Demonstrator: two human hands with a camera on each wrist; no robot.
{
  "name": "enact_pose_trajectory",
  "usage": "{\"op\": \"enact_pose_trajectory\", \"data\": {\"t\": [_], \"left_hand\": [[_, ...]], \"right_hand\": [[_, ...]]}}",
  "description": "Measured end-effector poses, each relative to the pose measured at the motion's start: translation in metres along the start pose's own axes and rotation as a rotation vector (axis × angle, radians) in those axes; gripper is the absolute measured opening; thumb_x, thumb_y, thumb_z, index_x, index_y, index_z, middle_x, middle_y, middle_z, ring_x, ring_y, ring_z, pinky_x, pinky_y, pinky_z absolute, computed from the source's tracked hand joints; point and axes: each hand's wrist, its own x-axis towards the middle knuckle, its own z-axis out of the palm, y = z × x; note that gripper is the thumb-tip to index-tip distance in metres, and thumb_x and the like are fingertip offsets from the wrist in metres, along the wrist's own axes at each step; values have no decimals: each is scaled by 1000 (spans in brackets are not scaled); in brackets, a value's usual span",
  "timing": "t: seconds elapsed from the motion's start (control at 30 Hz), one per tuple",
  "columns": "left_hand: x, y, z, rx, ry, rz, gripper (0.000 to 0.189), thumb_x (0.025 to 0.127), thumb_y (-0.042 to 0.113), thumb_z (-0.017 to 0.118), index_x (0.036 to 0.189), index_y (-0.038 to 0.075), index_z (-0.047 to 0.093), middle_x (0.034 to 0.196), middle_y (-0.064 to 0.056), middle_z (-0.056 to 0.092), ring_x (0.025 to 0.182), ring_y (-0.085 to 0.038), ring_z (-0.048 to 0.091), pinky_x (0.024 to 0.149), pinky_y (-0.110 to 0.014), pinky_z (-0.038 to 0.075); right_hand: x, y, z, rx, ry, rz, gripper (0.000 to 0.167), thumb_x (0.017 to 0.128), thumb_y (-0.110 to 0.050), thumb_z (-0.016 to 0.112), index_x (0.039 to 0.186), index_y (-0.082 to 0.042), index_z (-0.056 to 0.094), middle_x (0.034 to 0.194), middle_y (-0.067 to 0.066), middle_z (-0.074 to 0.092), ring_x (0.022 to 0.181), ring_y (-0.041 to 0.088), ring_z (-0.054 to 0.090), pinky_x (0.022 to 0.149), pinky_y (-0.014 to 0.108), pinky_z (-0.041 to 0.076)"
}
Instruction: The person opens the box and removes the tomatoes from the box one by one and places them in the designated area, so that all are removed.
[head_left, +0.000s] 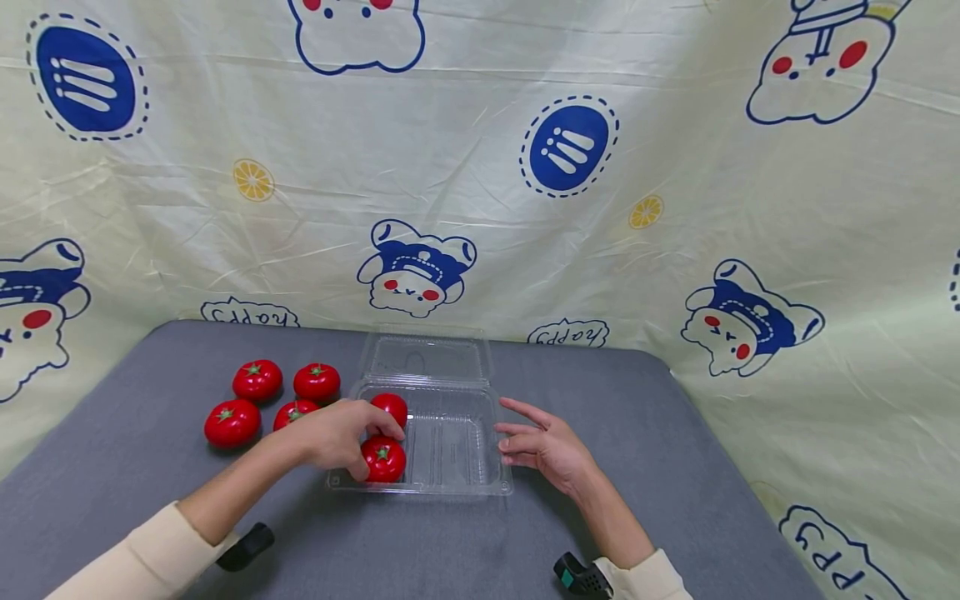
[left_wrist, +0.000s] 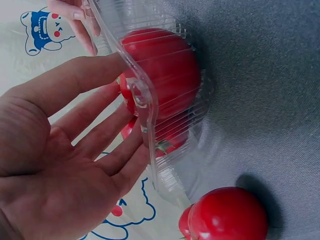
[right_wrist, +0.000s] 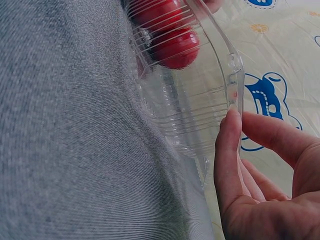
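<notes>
In the head view, my left hand [head_left: 341,433] reaches over the left side of a clear plastic clamshell container [head_left: 457,433]. Its thumb and fingers curl round the front tomato [head_left: 385,460], which is red with a green stem and sits inside. Just behind it in the container is another tomato [head_left: 390,407]. The left wrist view shows the left fingers passing over the rim, their tips partly hidden. On the opposite side, my right hand [head_left: 547,446] has its fingers extended and spread, fingertips right at the container's rim [right_wrist: 235,75].
Several more tomatoes [head_left: 257,381] stand on the grey tabletop [head_left: 600,392] left of the container. The container's lid [head_left: 427,357] is folded back towards the patterned curtain [head_left: 487,275] at the rear. Both wrists wear black cameras.
</notes>
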Motion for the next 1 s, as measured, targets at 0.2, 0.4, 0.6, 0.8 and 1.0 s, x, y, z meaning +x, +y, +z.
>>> {"op": "enact_pose_trajectory", "data": {"t": [0.2, 0.4, 0.6, 0.8, 1.0], "left_hand": [[0, 3, 1, 33, 6, -18, 63, 63, 2, 91, 121, 17, 72, 123, -8, 63, 121, -32, 52, 78, -44, 62], [0, 5, 1, 57, -13, -22, 63, 62, 2, 91, 119, 20, 72, 123, -8, 62, 120, -32, 51, 78, -45, 61], [2, 7, 3, 84, -28, -15, 61, 62, 1, 90, 116, 21, 71, 121, -7, 62, 118, -31, 52, 79, -45, 61], [5, 8, 3, 93, -40, -23, 61, 62, 0, 90, 115, 22, 69, 121, -4, 62, 119, -30, 51, 80, -46, 61], [9, 10, 3, 131, -101, -16, 68, 62, 0, 91, 122, 23, 69, 123, 1, 58, 124, -28, 48, 82, -46, 61]], "right_hand": [[0, 0, 0, -1, 0, 0, 75, 87, 4, 69, 155, -9, 40, 147, 32, 49, 85, 13, 72, 79, 31, 61], [0, 0, 0, -2, -8, 0, 75, 88, 4, 69, 155, -9, 39, 148, 32, 48, 85, 13, 72, 80, 31, 61], [0, -1, 0, 0, -8, 2, 75, 88, 4, 68, 156, -8, 39, 148, 32, 48, 85, 13, 72, 80, 31, 61], [-1, -1, 0, 3, -9, 3, 75, 88, 3, 69, 156, -8, 39, 148, 32, 47, 85, 12, 72, 79, 31, 61], [0, -1, 1, 2, -11, 3, 75, 88, 4, 69, 156, -7, 38, 148, 33, 47, 84, 12, 71, 80, 30, 61]]}}
